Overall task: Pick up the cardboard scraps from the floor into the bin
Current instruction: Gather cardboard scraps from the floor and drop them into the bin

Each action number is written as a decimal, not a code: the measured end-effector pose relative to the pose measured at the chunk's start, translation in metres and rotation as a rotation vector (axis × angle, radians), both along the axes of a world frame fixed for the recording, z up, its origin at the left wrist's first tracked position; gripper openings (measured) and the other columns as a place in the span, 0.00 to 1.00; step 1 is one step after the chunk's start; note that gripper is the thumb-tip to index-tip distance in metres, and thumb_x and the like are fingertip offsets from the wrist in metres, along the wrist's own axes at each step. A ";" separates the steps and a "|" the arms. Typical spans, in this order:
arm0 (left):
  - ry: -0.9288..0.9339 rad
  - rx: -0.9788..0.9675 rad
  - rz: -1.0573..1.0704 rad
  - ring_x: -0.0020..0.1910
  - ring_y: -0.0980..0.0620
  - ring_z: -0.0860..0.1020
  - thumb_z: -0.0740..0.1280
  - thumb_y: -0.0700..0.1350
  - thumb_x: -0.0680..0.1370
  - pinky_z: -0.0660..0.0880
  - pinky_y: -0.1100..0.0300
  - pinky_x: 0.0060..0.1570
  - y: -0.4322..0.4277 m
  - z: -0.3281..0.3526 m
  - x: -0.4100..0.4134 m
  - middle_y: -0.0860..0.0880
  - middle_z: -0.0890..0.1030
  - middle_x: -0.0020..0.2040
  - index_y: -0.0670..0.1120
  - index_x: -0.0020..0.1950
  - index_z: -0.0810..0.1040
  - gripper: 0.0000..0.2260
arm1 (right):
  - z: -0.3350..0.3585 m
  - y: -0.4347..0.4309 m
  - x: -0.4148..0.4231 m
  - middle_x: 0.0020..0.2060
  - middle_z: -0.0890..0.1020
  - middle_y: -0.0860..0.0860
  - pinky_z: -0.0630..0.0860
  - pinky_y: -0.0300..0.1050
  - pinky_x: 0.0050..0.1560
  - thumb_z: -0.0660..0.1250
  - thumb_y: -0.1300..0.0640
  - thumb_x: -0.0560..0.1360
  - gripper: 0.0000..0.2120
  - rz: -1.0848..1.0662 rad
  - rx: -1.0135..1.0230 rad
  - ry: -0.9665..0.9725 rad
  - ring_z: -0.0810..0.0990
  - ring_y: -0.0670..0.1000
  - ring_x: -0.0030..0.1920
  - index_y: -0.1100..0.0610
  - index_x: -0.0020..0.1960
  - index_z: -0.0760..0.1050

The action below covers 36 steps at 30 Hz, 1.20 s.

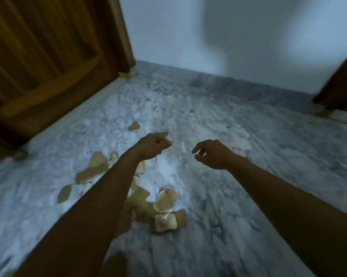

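I see both arms stretched out over the marble floor [238, 136]. My left hand [153, 145] hangs with fingers loosely curled, holding nothing I can make out; my right hand [210, 153] is the same, curled and empty. The cardboard scraps [164, 198] lie scattered on the floor, near and left, partly under my left forearm. A wooden cabinet [48, 56] stands far left.

The grey-white marbled floor [218, 116] carries a loose pile of torn cardboard scraps [164, 208] lying flat. One lone scrap [133, 125] lies apart, beyond the pile toward the wall. A wooden furniture foot [126, 74] stands on the floor farther beyond that scrap.
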<state>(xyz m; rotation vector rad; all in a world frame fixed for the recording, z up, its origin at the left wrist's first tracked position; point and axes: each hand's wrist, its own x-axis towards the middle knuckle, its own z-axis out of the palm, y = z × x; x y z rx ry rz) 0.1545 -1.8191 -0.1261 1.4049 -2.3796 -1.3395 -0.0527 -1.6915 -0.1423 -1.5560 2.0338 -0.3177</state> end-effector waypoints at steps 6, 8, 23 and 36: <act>-0.077 0.031 0.073 0.50 0.50 0.79 0.69 0.53 0.77 0.72 0.59 0.42 -0.008 -0.052 0.080 0.50 0.80 0.54 0.47 0.56 0.82 0.13 | -0.051 -0.022 0.067 0.51 0.83 0.48 0.75 0.44 0.58 0.72 0.48 0.75 0.12 0.199 0.189 0.005 0.77 0.46 0.55 0.46 0.57 0.80; -0.117 0.048 0.083 0.50 0.51 0.79 0.70 0.54 0.76 0.72 0.60 0.45 -0.002 -0.083 0.095 0.50 0.81 0.58 0.46 0.55 0.83 0.14 | -0.076 -0.021 0.084 0.51 0.83 0.48 0.75 0.42 0.56 0.74 0.48 0.73 0.15 0.266 0.252 0.035 0.79 0.47 0.54 0.47 0.58 0.79; -0.334 -0.121 -0.013 0.58 0.44 0.76 0.76 0.58 0.65 0.76 0.45 0.55 0.045 -0.247 0.070 0.46 0.76 0.60 0.52 0.65 0.73 0.31 | -0.237 0.040 0.133 0.67 0.71 0.57 0.70 0.55 0.60 0.74 0.39 0.68 0.40 0.453 0.246 0.318 0.72 0.59 0.64 0.54 0.73 0.62; -0.505 -0.256 -0.077 0.66 0.38 0.67 0.69 0.52 0.71 0.72 0.39 0.60 0.055 -0.258 0.035 0.44 0.65 0.69 0.51 0.71 0.64 0.30 | -0.233 0.043 0.085 0.53 0.82 0.53 0.77 0.45 0.45 0.81 0.49 0.63 0.25 0.359 0.326 0.021 0.82 0.55 0.53 0.51 0.55 0.74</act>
